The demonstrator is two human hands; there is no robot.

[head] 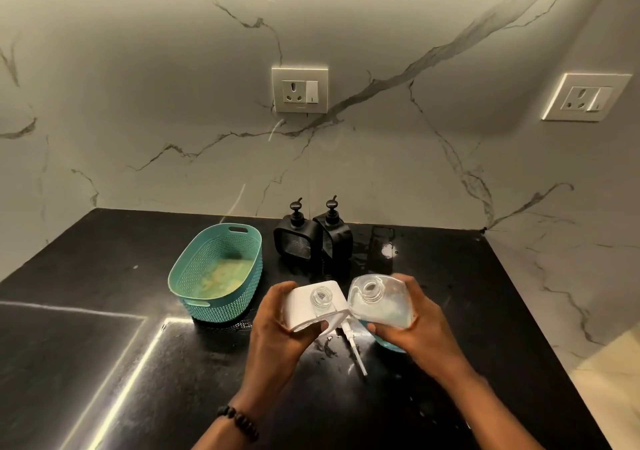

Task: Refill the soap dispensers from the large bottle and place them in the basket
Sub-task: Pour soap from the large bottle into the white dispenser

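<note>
My left hand (273,332) grips a white soap dispenser (304,306) with its clear neck open at the top. My right hand (420,325) grips the large clear bottle (381,307), which holds blue liquid and is tilted with its open mouth toward the white dispenser. A white pump with its tube (353,349) lies on the counter below and between the two. Two black dispensers (299,238) (334,236) with pumps on stand at the back by the wall. The teal basket (194,269) sits to the left and holds no dispensers.
The black counter (104,311) meets a marble wall with two sockets (299,89) (587,98). Wet spots glint on the counter around the pump and to the right of the black dispensers. The counter's right edge drops off beyond my right hand.
</note>
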